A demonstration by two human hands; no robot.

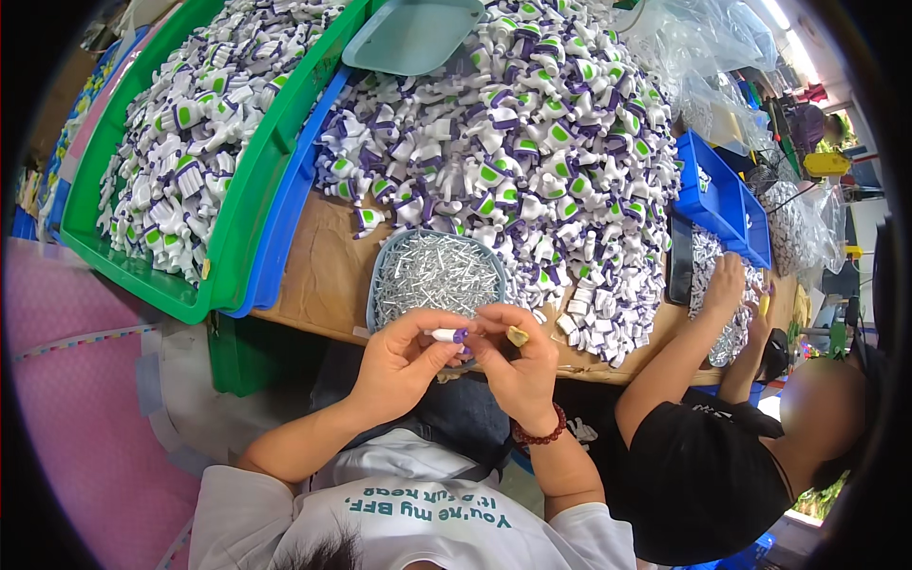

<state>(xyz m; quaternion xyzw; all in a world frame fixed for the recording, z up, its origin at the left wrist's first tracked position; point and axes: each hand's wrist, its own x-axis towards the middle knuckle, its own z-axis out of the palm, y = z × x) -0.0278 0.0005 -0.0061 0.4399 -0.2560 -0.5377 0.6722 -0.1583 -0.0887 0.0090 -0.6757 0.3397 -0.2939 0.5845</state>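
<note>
1. Two bare hands meet at the near side of a grey-blue basin (pixel 370 290); the left hand (pixel 404 366) pinches a small white-and-purple piece (pixel 445 335) between thumb and forefinger.
2. The right hand (pixel 518 375) has curled fingers at the piece's purple end; whether they grip it, I cannot tell.
3. Silvery metal pins (pixel 437 275) fill the basin, set on a brown tabletop (pixel 313 256).
4. Behind it spreads a large heap of white, purple and green parts (pixel 532 142).
5. Leftward, a green tray (pixel 233 209) holds similar parts, beside a blue tray (pixel 285 204).
6. Rightward stand a divided blue bin (pixel 708 199), clear plastic bags (pixel 674 47) and a black-shirted co-worker (pixel 703 475).
</note>
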